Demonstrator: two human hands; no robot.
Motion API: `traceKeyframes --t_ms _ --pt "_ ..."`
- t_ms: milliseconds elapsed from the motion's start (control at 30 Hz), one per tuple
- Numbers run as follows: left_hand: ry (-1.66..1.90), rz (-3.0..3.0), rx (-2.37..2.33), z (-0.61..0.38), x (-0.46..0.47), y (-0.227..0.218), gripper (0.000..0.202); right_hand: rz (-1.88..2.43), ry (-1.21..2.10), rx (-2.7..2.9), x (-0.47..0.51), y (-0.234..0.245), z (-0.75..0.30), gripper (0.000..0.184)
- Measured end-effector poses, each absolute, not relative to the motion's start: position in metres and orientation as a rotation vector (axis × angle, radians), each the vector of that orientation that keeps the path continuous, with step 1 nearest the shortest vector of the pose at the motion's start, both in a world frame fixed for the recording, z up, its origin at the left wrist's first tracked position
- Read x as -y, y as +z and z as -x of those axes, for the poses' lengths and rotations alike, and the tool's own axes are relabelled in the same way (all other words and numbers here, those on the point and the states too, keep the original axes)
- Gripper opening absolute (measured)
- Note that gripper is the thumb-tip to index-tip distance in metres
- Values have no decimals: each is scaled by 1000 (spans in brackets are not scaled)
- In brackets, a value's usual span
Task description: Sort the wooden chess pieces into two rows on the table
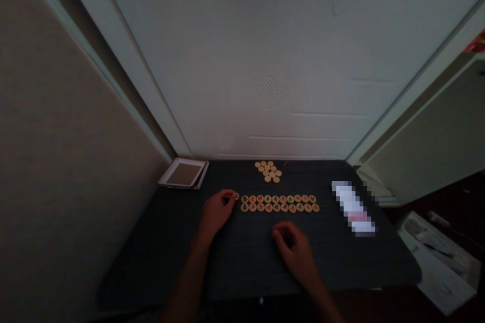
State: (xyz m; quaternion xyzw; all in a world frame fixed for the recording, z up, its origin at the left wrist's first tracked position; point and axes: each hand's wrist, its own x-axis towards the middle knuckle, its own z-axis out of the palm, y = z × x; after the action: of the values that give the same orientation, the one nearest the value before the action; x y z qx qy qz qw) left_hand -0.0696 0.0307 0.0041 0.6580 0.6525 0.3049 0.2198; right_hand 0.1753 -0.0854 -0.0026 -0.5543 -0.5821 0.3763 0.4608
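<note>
My left hand (219, 212) pinches a round Chinese chess piece (237, 196) at the left end of the upper row, thumb and forefinger on its edge. To its right, two rows of Chinese chess pieces (276, 203) lie marked side up, with red and dark characters. My right hand (293, 247) rests below these rows, thumb and forefinger curled together in a loop. No piece shows in it. Farther back sits a loose cluster of pale pieces (268, 171), their faces showing no marks I can make out.
The dark table (235, 267) meets a white panel with heart patterns at the back. A shallow open box (184, 173) stands at the back left corner. A blurred-out pale object (352, 209) lies on the right. Beyond the right edge, a white box (439, 257) sits lower down.
</note>
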Motion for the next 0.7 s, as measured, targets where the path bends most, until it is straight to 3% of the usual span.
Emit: traceKeyframes --t_ms 433,700 --pt "850 -1906 -1836 70 -28 -1 28 1389 895 1458 85 -1 -175 24" --pt "934 -2000 -1754 46 -59 23 30 1382 922 1385 86 -2 -175 25"
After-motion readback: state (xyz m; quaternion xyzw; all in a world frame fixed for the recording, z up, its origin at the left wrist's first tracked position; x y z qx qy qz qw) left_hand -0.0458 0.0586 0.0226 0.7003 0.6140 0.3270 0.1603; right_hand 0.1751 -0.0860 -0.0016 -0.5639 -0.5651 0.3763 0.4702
